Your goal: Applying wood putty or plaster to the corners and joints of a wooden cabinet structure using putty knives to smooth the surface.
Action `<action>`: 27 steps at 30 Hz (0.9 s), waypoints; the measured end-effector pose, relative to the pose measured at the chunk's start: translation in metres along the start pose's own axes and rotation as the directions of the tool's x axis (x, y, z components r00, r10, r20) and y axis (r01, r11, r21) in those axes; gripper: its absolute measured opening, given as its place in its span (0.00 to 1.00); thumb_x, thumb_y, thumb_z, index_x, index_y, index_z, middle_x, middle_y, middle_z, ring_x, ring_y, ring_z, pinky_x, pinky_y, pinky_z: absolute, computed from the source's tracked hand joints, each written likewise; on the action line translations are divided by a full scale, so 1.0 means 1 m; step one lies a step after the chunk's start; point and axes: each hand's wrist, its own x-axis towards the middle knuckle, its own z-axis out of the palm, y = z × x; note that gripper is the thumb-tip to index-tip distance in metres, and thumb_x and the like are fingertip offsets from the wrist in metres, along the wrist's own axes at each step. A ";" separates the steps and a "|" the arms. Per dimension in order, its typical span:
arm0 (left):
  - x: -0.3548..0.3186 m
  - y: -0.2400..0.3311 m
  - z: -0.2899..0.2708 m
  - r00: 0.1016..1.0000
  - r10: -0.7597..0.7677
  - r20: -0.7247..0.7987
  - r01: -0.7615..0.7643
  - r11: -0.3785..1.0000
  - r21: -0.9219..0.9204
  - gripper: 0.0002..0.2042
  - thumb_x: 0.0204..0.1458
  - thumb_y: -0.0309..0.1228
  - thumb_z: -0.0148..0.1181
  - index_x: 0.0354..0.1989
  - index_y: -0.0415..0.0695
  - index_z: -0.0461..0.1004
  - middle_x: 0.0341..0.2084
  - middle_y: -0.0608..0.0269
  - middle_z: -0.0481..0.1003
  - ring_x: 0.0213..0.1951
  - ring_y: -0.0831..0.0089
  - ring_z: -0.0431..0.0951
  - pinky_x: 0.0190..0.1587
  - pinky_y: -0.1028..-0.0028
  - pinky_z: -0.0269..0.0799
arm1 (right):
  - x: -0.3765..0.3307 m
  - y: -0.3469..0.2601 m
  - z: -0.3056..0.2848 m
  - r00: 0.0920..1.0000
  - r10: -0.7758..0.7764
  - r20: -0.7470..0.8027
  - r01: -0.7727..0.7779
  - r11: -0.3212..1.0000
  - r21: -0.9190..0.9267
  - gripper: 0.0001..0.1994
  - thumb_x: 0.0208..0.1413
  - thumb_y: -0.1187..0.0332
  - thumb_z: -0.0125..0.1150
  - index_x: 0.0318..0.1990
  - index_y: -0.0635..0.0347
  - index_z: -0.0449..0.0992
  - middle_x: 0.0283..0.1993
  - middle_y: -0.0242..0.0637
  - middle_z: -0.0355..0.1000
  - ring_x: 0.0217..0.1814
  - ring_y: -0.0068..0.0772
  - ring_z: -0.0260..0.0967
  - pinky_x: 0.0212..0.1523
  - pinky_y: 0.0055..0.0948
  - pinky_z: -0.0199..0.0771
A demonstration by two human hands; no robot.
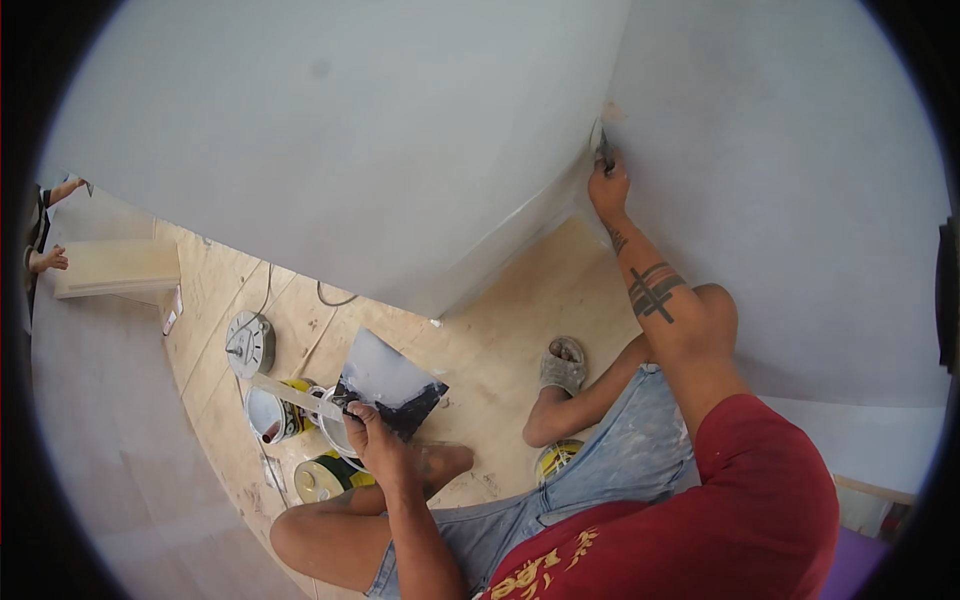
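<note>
My right hand (608, 188) is raised to the inner corner where two pale walls meet, its fingers closed around a putty knife (604, 150). The blade of that knife lies at the corner, beside a small tan patch (614, 112). Low on the left, my left hand (378, 440) grips the dark handle of a wide filling knife (300, 396), whose long pale blade points away to the left. Just beyond this hand is a dark square sheet (392, 382) smeared with white paste. A white-rimmed bucket (334, 428) sits partly hidden under the wide blade.
Open tins (268, 414) and a yellow-green can (318, 482) stand by my left knee. A grey cable reel (250, 344) trails a cord over the covered floor. My sandalled foot (562, 366) is near the corner. At far left, another person's hand (50, 260) is beside a pale box-like panel (118, 268).
</note>
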 end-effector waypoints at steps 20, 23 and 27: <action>0.007 -0.001 -0.014 0.999 0.023 0.026 -0.021 0.996 -0.091 0.21 0.67 0.44 0.48 0.60 0.40 0.64 0.52 0.57 0.71 0.50 0.66 0.74 0.53 0.65 0.73 | -0.275 -0.084 0.086 0.978 0.167 0.126 -0.195 0.946 0.260 0.15 0.63 0.73 0.55 0.56 0.68 0.69 0.46 0.51 0.74 0.47 0.42 0.74 0.48 0.33 0.73; 0.015 0.001 -0.023 1.000 -0.018 -0.006 0.016 0.980 -0.201 0.23 0.68 0.43 0.47 0.62 0.38 0.61 0.55 0.55 0.70 0.54 0.62 0.73 0.56 0.62 0.72 | -0.319 -0.119 0.090 0.948 0.177 0.266 -0.234 0.951 0.202 0.17 0.61 0.75 0.56 0.57 0.66 0.68 0.51 0.50 0.71 0.50 0.46 0.73 0.50 0.36 0.73; 0.032 -0.005 -0.041 0.997 -0.075 -0.018 0.066 0.949 -0.307 0.23 0.68 0.42 0.44 0.62 0.36 0.60 0.58 0.52 0.69 0.57 0.60 0.72 0.58 0.59 0.71 | -0.370 -0.162 0.091 0.907 0.167 0.387 -0.293 0.910 0.294 0.17 0.60 0.75 0.57 0.56 0.64 0.68 0.50 0.48 0.72 0.49 0.47 0.73 0.48 0.35 0.73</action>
